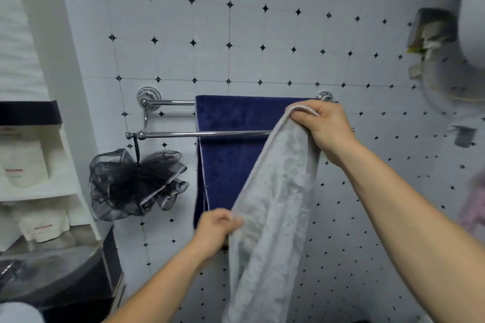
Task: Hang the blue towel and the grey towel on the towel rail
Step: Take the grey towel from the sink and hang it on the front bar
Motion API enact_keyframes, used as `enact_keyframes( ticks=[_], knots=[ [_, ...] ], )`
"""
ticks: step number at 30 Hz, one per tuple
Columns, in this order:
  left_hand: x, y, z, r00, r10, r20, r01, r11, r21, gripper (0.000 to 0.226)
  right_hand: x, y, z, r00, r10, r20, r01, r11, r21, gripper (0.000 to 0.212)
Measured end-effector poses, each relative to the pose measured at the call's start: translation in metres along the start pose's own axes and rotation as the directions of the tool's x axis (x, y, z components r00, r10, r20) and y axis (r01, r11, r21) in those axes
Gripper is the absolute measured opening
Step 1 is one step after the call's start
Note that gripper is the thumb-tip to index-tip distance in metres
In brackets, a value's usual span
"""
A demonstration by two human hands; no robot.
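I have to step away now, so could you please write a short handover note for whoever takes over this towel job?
The left hand pinches the grey towel at its left edge, low down.
The right hand grips its top corner, near the right end of the towel rail.
Done: the blue towel hangs over the back bar.
Left: the grey towel is not yet over any bar; the front bar looks free, apart from a black mesh sponge hanging at its left end.
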State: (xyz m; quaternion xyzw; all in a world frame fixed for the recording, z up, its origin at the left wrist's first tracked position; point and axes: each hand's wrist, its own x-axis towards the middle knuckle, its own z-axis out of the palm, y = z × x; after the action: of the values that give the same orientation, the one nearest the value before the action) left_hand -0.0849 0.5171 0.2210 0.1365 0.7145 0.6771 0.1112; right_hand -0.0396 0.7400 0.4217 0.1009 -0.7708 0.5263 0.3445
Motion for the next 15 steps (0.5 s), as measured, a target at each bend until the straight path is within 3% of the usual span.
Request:
enact_keyframes(
  ticks=[3,6,8,10,13,15],
  knots=[
    [0.015,0.044,-0.016,0.979,0.159,-0.127,-0.155,0.987,0.04,0.01,-0.018,0.011,-0.007,0.975,0.126,0.183,-0.11,0.989,-0.097,0.024],
    [0.019,0.097,-0.008,0.949,0.315,-0.005,-0.311,0.941,0.133,0.014,-0.039,0.025,0.012,0.872,0.252,0.419,-0.143,0.951,-0.274,0.057],
    [0.017,0.118,0.006,0.929,0.368,0.037,-0.37,0.923,0.101,0.014,-0.051,0.033,0.029,0.807,0.276,0.522,-0.148,0.95,-0.274,0.036],
    [0.012,0.125,0.017,0.921,0.388,0.022,-0.388,0.922,-0.004,0.009,-0.057,0.033,0.039,0.818,0.261,0.512,-0.136,0.954,-0.269,0.012],
    [0.003,0.114,0.017,0.915,0.398,0.065,-0.392,0.916,-0.091,0.026,-0.055,0.032,0.032,0.874,0.21,0.439,-0.106,0.963,-0.249,0.028],
    [-0.002,0.092,0.009,0.93,0.342,0.133,-0.346,0.938,0.011,0.037,-0.052,0.026,0.022,0.905,0.172,0.389,-0.098,0.974,-0.202,0.025]
  ],
)
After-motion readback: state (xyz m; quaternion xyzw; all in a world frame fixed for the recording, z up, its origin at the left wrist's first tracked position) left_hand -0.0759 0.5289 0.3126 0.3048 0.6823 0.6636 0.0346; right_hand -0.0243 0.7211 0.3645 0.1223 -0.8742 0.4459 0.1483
